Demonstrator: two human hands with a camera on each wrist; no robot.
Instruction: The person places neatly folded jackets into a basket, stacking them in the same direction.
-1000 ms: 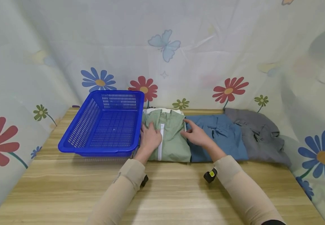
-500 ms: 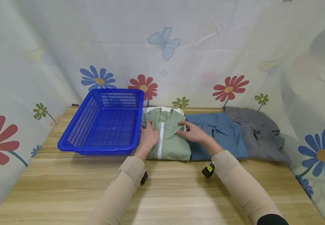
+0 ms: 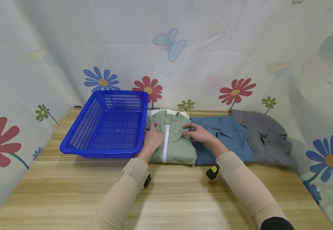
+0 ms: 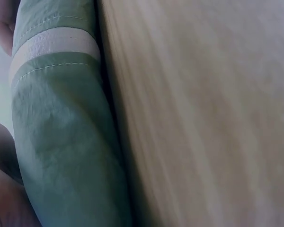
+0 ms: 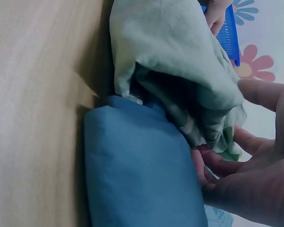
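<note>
Green crinkled jacket [image 3: 180, 147] (white-zipped, folded), left hand [image 3: 153, 140] touching, right hand [image 3: 201, 134] gripping.

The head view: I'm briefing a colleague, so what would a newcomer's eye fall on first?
The blue basket, most likely, at the left of the wooden table. Then the green jacket with its white zipper, just right of the basket, with left hand and right hand on it. Behind, red flowers stand out on the pale backdrop.

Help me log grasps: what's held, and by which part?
Green jacket: the right hand seemingly pinches its right side; whether the left hand grips it is unclear.
</note>
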